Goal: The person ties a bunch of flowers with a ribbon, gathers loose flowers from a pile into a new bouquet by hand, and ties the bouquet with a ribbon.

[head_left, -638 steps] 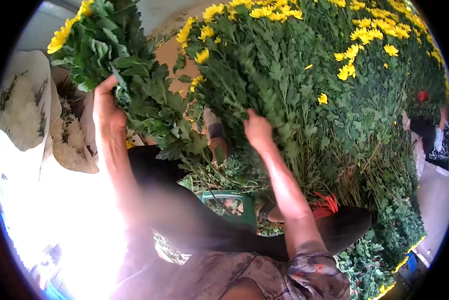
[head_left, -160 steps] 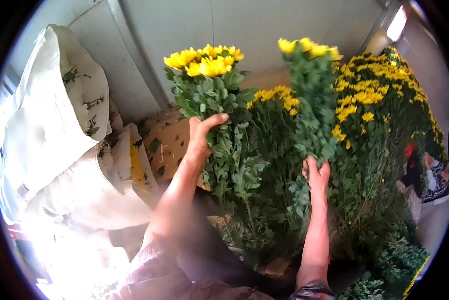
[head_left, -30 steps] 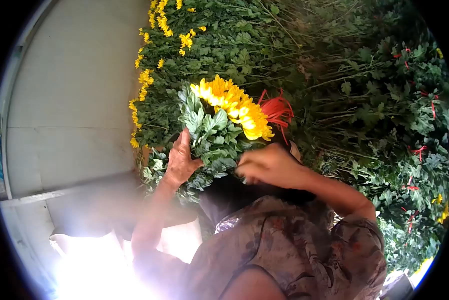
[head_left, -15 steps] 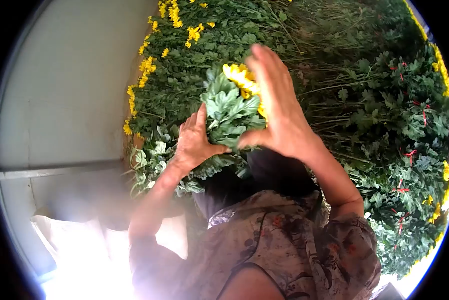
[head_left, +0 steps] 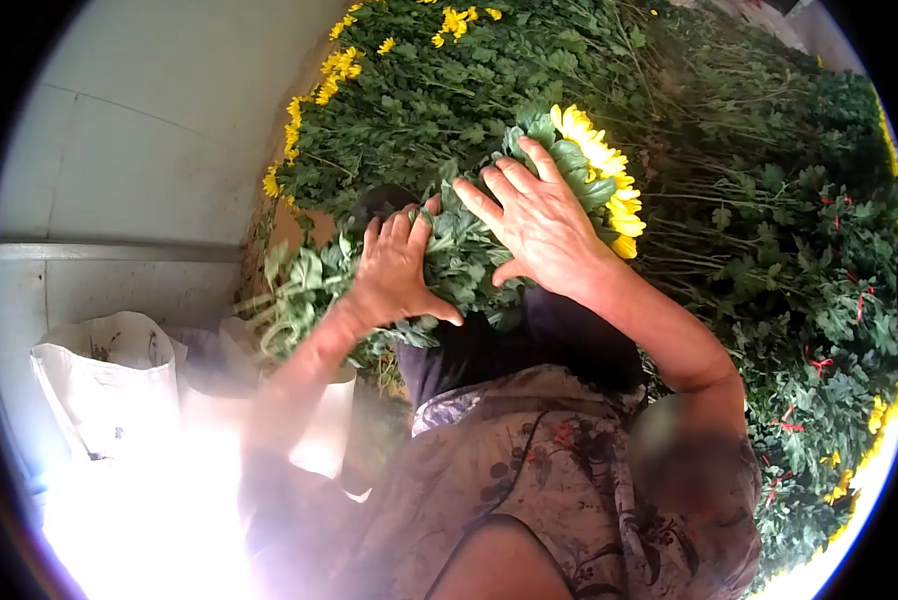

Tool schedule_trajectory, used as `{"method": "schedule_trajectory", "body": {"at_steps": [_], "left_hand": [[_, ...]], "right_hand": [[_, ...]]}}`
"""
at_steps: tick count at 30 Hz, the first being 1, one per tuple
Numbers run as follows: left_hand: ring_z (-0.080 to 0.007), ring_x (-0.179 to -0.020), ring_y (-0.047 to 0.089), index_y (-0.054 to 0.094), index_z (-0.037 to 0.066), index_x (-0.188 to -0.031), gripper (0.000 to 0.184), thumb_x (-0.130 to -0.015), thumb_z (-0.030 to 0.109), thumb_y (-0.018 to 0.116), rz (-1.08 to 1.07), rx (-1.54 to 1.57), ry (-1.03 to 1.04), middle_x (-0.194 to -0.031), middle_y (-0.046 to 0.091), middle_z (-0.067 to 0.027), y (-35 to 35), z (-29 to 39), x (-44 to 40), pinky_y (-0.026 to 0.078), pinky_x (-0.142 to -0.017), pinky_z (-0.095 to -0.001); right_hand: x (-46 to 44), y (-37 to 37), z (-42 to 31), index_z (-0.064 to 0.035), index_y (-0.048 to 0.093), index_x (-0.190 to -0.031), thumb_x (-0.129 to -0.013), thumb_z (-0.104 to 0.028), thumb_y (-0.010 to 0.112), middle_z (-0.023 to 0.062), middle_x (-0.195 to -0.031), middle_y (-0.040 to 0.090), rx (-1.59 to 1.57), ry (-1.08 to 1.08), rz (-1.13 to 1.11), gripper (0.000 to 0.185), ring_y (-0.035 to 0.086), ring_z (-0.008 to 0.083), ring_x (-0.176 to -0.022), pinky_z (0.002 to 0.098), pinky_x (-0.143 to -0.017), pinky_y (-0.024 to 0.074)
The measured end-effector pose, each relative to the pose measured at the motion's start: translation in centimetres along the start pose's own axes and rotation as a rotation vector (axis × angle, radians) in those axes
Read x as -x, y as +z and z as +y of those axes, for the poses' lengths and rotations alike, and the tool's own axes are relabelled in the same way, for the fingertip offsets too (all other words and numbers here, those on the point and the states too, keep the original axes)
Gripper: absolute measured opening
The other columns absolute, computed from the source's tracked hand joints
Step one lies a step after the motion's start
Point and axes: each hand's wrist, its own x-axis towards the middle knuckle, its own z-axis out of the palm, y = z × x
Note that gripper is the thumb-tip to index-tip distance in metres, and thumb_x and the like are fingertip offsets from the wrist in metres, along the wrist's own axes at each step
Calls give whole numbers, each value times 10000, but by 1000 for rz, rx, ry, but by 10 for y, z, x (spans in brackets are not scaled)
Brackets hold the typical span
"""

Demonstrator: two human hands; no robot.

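Note:
Across my lap lies a bundle of yellow chrysanthemums [head_left: 456,245], its flower heads [head_left: 614,185] to the upper right and its cut stems toward the lower left. My left hand [head_left: 394,270] spans the leafy stem part, fingers over the far edge and thumb along the near side, holding it. Nearer the blooms, my right hand [head_left: 549,225] rests on the leaves with its fingers spread and stretched out. The underside of the bundle is hidden.
Many more chrysanthemum stems [head_left: 449,120] lie heaped ahead. At the right are leafy bunches with red ties [head_left: 791,425]. White bags [head_left: 109,375] stand at the lower left beside a pale wall [head_left: 149,150]. Strong glare covers the lower left.
The bundle has gone from raised, foreshortened between both hands to lying lengthwise across my lap. My right hand has turned from beside the blooms to palm-down on the leaves. The view has shifted.

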Motion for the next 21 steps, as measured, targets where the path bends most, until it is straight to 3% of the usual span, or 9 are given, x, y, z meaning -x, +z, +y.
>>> {"method": "schedule_trajectory", "body": {"at_steps": [2,6,9,11,15,16,17,19,21], "left_hand": [[-406,-1236,415,139,65,-1476,1327,-447,450,884,262,-34,-23,-1291,426,-246,21,9,1,285,-1075,-529],[-335,-692,607,528,43,-1107,680,-511,211,809,582,152,77,-798,589,-114,40,-16,-29,514,-666,-428],[-371,-811,647,570,60,-1044,639,-512,271,854,408,312,-66,-897,667,-166,2,-22,-30,523,-694,-416],[-252,-851,671,575,4,-1102,693,-500,143,889,419,702,16,-935,697,-135,-11,-22,-29,523,-812,-336],[-202,-882,637,575,-35,-1105,677,-507,35,886,41,1269,-36,-968,679,-83,-41,12,-8,515,-848,-338],[-185,-869,631,583,-18,-1101,656,-518,14,881,345,1172,20,-955,665,-66,-16,27,-5,525,-814,-317],[-171,-865,622,587,1,-1101,637,-532,-2,874,174,906,88,-956,648,-48,-30,32,-4,537,-772,-301],[-221,-1027,585,506,-12,-1214,685,-595,-47,799,21,1143,-57,-1117,596,-95,-23,14,-4,545,-860,-342],[-225,-878,660,610,-35,-1057,402,-672,1,722,71,1170,64,-1027,653,-137,-24,1,-7,591,-640,-322]], "right_hand": [[-2,-2,0,-89,388,-1398,-528,-546,801,112,-1216,530,13,-5,-6,1066,452,249,-1214,511,-1144,155],[6,-4,-12,-65,451,-1323,-615,-516,786,122,-1224,538,-168,-108,292,904,457,287,-1221,513,-1126,199],[55,20,-56,-21,470,-1275,-720,-509,739,155,-1221,530,-792,-287,269,787,443,316,-1234,462,-1095,269],[76,37,-64,-17,506,-1235,-754,-484,725,156,-1208,531,-1262,14,22,705,451,306,-1225,436,-1060,319],[33,52,-25,-47,536,-1259,-812,-362,702,80,-1150,616,-1948,244,183,571,577,178,-1009,328,-884,459],[21,24,-16,-48,589,-1182,-843,-368,661,94,-1063,645,-1477,530,-293,472,592,154,-953,296,-833,478],[-7,85,-42,-49,602,-1147,-846,-405,645,124,-1020,651,-1668,247,318,468,602,153,-929,294,-808,486],[-10,69,-33,-33,602,-1126,-814,-480,667,128,-970,668,-1746,184,307,549,625,206,-879,331,-781,494],[19,12,-12,67,569,-1042,-761,-529,712,203,-948,639,-1442,358,-15,675,620,263,-841,400,-736,492]]}}
